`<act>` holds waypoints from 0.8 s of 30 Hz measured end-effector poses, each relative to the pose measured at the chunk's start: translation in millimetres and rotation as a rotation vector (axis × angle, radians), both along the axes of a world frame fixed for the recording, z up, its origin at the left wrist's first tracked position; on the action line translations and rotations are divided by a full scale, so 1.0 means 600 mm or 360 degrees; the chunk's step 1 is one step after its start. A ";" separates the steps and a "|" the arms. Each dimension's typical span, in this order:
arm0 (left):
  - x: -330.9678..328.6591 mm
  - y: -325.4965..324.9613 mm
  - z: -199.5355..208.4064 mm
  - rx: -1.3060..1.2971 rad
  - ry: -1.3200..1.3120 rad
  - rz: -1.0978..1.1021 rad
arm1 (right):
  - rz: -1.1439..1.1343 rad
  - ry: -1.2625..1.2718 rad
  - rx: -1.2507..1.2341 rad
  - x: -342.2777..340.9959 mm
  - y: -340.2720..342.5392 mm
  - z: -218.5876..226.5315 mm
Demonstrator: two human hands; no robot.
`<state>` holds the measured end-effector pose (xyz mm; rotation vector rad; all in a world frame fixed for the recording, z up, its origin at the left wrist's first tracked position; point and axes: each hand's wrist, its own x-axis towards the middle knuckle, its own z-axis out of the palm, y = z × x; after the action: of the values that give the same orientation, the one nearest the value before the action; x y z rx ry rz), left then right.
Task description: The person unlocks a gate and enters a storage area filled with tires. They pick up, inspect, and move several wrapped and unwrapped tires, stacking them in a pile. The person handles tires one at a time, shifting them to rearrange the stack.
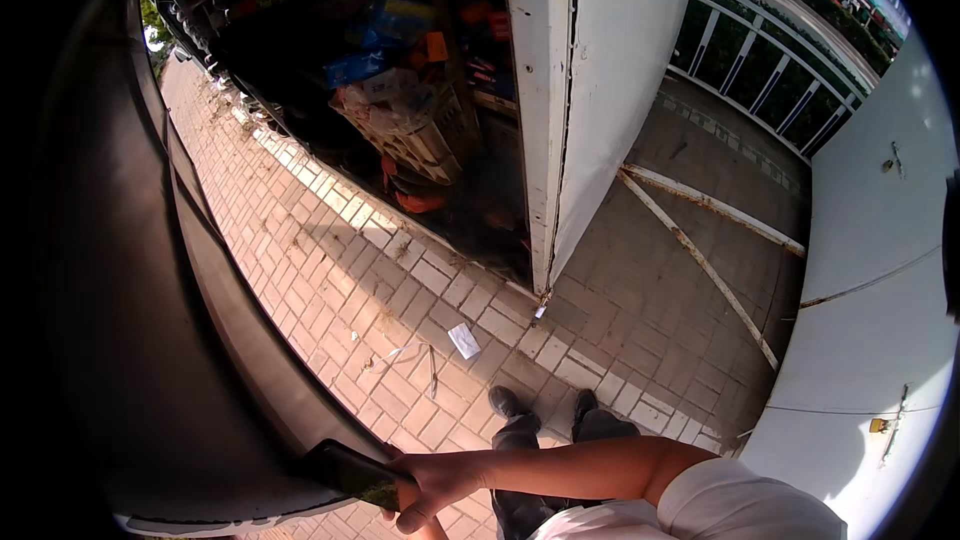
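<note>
My right arm, in a white sleeve, reaches across to the lower left. At its end my right hand (438, 483) is closed around the near end of a dark, flat phone (345, 470), its thumb below and its fingers at the upper edge. Beneath that wrist a small strip of skin shows, probably my left forearm (432, 531); the left hand's fingers are hidden behind the right hand. Just beyond the phone is the side of a dark vehicle (150, 340).
My shoes (507, 401) stand on brick paving (330, 270). A white paper (463, 341) and a thin strip (432, 372) lie ahead. Beyond is a dark storage space with a yellowish crate (430, 140), beside an open white metal door (620, 70). Rusty bars (700, 260) cross the right; a white panel (880, 240) has a padlock (879, 426).
</note>
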<state>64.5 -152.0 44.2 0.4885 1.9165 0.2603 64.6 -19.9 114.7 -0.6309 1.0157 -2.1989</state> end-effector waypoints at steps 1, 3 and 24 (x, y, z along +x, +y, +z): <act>0.008 -0.012 0.006 0.0071 -0.0019 0.0127 | 0.0010 0.0018 0.0033 -0.002 -0.006 0.008; 0.023 -0.029 0.013 0.0242 -0.0053 0.0390 | 0.0186 -0.0005 0.0133 -0.007 -0.014 0.017; 0.050 -0.647 0.133 0.2595 0.1053 0.3874 | 0.1527 0.0642 -0.0548 -0.026 -0.031 0.354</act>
<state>94.8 -540.0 124.0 0.8341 -0.7335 -2.1814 48.8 -38.8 326.9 -1.4086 0.3415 -1.3956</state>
